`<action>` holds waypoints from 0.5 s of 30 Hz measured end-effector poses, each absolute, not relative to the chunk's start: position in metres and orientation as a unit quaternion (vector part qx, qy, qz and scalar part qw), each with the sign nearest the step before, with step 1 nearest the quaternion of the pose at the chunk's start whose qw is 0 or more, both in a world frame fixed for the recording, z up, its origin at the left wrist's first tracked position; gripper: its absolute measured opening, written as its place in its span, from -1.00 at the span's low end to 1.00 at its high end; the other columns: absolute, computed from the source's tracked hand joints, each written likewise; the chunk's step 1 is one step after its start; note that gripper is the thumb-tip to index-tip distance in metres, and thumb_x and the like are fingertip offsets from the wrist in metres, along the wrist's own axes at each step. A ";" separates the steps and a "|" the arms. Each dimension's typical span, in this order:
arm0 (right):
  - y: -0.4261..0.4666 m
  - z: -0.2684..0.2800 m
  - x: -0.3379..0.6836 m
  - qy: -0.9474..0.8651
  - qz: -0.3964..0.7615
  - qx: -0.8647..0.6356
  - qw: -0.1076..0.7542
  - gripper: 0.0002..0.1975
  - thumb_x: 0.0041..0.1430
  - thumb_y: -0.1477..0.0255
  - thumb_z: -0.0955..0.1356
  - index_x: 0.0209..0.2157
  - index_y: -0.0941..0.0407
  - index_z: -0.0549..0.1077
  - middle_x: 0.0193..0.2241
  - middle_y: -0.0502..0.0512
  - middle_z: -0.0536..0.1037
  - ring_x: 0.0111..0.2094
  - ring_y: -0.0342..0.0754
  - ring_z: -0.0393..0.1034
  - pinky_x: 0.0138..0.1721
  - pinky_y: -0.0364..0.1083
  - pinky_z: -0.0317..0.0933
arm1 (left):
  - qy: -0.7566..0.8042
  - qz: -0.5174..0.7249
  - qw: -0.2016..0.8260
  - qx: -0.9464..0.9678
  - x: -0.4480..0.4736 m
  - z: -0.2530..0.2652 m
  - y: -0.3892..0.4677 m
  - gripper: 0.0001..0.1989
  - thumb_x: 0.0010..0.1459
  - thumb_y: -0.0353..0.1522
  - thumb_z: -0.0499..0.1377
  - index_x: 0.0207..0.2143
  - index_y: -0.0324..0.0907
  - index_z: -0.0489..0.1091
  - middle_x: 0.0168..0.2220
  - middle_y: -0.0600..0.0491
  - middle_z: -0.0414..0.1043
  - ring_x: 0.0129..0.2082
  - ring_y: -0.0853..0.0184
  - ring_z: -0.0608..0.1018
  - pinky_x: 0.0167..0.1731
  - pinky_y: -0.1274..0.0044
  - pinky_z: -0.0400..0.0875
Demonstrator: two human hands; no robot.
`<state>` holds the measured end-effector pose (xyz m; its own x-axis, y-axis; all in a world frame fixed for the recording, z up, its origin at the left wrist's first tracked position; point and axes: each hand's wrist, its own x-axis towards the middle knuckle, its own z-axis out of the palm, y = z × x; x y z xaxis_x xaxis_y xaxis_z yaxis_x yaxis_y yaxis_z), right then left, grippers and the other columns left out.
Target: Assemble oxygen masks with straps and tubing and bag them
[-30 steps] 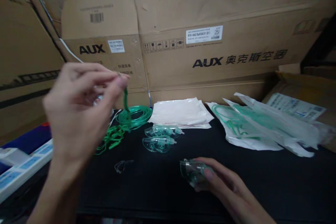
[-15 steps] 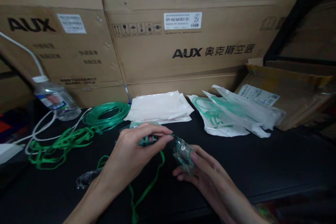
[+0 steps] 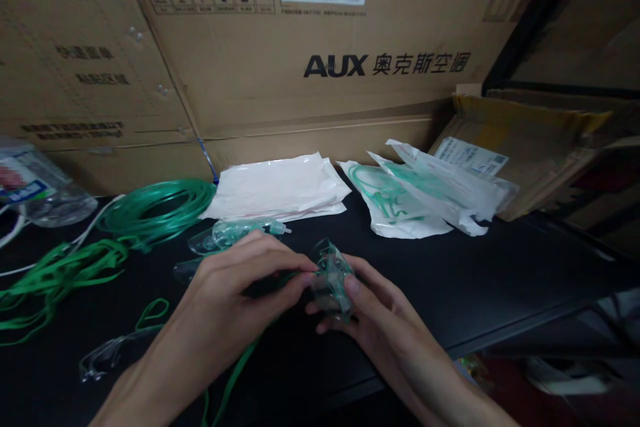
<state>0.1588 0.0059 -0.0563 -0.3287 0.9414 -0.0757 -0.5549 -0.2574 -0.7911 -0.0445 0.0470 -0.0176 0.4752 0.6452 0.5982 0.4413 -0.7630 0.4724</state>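
My right hand [image 3: 387, 310] is wrapped around a transparent green-tinted oxygen mask [image 3: 327, 287], its thumb on the near side. At the mask's left edge, my left hand [image 3: 235, 290] pinches a flat green elastic strap [image 3: 239, 373] between thumb and forefinger. The strap runs down below that hand toward the table's near edge. Whether its end passes through the mask is too small to tell. Behind my left hand lie more clear green mask parts [image 3: 240, 235], partly covered. A clear plastic piece [image 3: 107, 353] with a green loop rests left of my forearm.
Coiled green tubing [image 3: 160, 207] and a heap of green straps [image 3: 55, 273] lie at the left, near a plastic bottle [image 3: 45, 183]. White pouches [image 3: 280, 187] and packaged green tubing [image 3: 395, 203] stand behind the hands. Large cardboard boxes [image 3: 225, 87] line the back of the black table [image 3: 500, 280].
My left hand has brought the strap end against the mask; they were slightly apart. The mask has turned in my right hand. The view has shifted right and down.
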 end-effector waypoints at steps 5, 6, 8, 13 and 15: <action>0.007 -0.060 0.161 -0.361 0.735 -0.274 0.504 -0.75 0.37 0.32 0.41 0.04 0.05 0.55 -0.14 0.09 0.63 -0.18 -0.09 0.54 -0.18 -0.14 0.37 | 0.297 0.388 0.122 0.864 -0.043 -0.020 0.046 -0.82 0.23 -0.53 0.31 -0.18 -0.11 0.59 -0.30 0.14 0.55 -0.30 0.45 0.55 -0.28 0.65 0.43; 0.007 -0.061 0.161 -0.364 0.734 -0.273 0.504 -0.76 0.38 0.33 0.41 0.03 0.04 0.55 -0.15 0.08 0.63 -0.18 -0.10 0.54 -0.18 -0.15 0.36 | 0.294 0.388 0.122 0.865 -0.043 -0.020 0.046 -0.82 0.23 -0.54 0.31 -0.18 -0.11 0.60 -0.29 0.14 0.55 -0.31 0.45 0.55 -0.29 0.65 0.42; 0.007 -0.062 0.160 -0.368 0.731 -0.271 0.506 -0.79 0.37 0.33 0.41 0.01 0.03 0.55 -0.16 0.07 0.62 -0.19 -0.11 0.53 -0.17 -0.14 0.36 | 0.289 0.389 0.126 0.866 -0.041 -0.019 0.044 -0.82 0.22 -0.54 0.31 -0.19 -0.11 0.60 -0.30 0.15 0.55 -0.32 0.46 0.55 -0.30 0.66 0.43; 0.007 -0.060 0.158 -0.365 0.717 -0.283 0.521 -0.81 0.34 0.32 0.44 -0.04 0.02 0.54 -0.16 0.03 0.60 -0.19 -0.14 0.48 -0.18 -0.16 0.36 | 0.293 0.380 0.137 0.867 -0.038 -0.017 0.042 -0.87 0.23 -0.52 0.30 -0.23 -0.14 0.60 -0.34 0.15 0.55 -0.35 0.48 0.55 -0.31 0.67 0.44; 0.007 -0.060 0.158 -0.370 0.711 -0.294 0.521 -0.81 0.33 0.31 0.45 -0.05 0.00 0.52 -0.14 0.01 0.60 -0.19 -0.14 0.47 -0.16 -0.14 0.36 | 0.294 0.380 0.143 0.865 -0.037 -0.017 0.042 -0.88 0.23 -0.52 0.30 -0.24 -0.15 0.60 -0.35 0.14 0.55 -0.37 0.49 0.56 -0.33 0.69 0.43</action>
